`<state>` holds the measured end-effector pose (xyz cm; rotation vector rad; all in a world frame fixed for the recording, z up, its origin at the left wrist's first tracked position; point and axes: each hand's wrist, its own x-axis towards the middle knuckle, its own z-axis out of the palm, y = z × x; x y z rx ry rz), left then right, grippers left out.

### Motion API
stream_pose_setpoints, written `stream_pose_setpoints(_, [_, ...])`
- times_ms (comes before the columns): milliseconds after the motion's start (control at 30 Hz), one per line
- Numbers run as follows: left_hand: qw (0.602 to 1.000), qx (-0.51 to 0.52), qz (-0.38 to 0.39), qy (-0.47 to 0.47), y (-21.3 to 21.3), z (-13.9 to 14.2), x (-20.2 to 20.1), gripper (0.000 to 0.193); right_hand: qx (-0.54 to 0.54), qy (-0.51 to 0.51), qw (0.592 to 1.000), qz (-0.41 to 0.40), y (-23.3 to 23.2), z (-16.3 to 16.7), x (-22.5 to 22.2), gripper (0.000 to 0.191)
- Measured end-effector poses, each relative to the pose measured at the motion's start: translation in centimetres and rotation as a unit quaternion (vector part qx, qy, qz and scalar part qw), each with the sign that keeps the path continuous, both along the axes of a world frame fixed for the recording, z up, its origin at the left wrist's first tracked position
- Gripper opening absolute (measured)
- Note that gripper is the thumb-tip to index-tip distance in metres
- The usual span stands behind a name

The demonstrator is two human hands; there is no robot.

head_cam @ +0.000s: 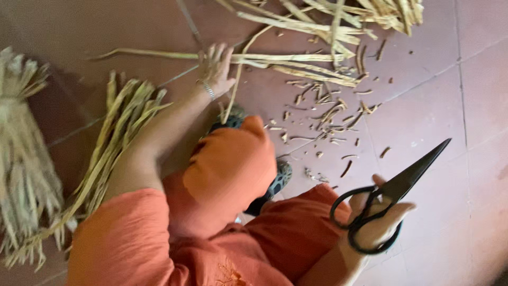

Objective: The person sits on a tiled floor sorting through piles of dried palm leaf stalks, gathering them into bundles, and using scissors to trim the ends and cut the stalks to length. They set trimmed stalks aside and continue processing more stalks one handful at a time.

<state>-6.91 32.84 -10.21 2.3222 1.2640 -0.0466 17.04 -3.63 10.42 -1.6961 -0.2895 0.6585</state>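
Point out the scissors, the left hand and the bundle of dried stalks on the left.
scissors [394,190]: head view, on the black blades near the pivot.
left hand [216,69]: head view, back of the hand, on the long strips.
bundle of dried stalks [24,159]: head view, middle of the bundle.

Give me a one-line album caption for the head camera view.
Left hand reaching dried reed strips on the floor, right hand holding black scissors.
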Motion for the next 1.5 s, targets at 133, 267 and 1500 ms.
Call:
stream_pose_setpoints(133, [0.978, 0.048, -0.141, 0.148, 3.2, -0.4, 7.4, 0.157, -0.082, -0.003, 0.997, 0.007, -0.1, 0.3, 1.6, 0.107])
stream_pose_setpoints(267, [0.923, 0.17, -0.242, 0.246, 5.9, -1.5, 10.6, 0.165, -0.116, 0.028, 0.993, -0.012, 0.1, 1.0, 3.4, 0.108])
stream_pose_setpoints(1500, [0.941, 0.169, -0.26, 0.137, -2.6, 24.4, 13.3, 0.031, 0.151, 0.095, 0.981, 0.079, 7.5, 0.9, -6.6, 0.038])
